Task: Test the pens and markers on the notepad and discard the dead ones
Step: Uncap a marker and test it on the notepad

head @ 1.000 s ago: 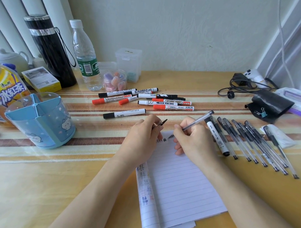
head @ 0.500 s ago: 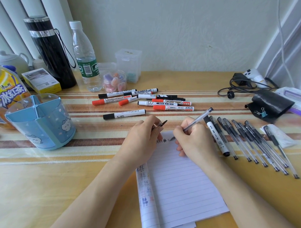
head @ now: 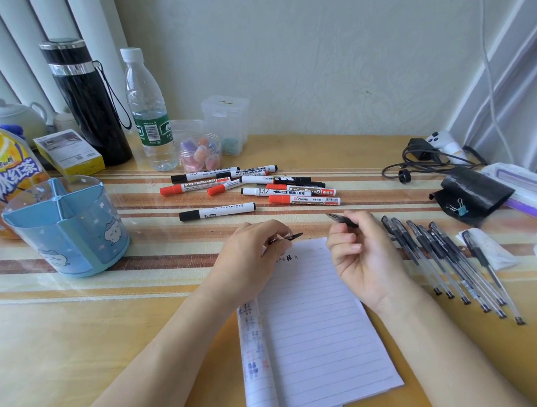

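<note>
Right, the fingers of my right hand (head: 362, 258) are curled round a slim gel pen with a black grip (head: 344, 221). It's lifted clear of the paper with its tip pointing far and left, and most of the barrel is hidden behind my palm. My left hand (head: 252, 254) pinches a small black plastic cap (head: 288, 237) between thumb and fingertips, just over the far-left corner of the white lined paper notepad (head: 314, 317). Little black test marks (head: 289, 258) sit at the far edge of the sheet, so I reckon this one writes.

It's a featherweight thing, stiff and probably a bit slick along the barrel, so the dark grip near the tip is the place to hold it. The point is the fragile bit. The cap is tiny and easy to drop, so I'd pinch it by its sides and push it straight on.

On the right of the pale wooden bench (head: 83, 346) lies a row of similar black gel pens (head: 445, 258). Further off sits a cluster of white whiteboard markers with red and black caps (head: 254, 188), fatter and easier to grab mid-body.
</note>
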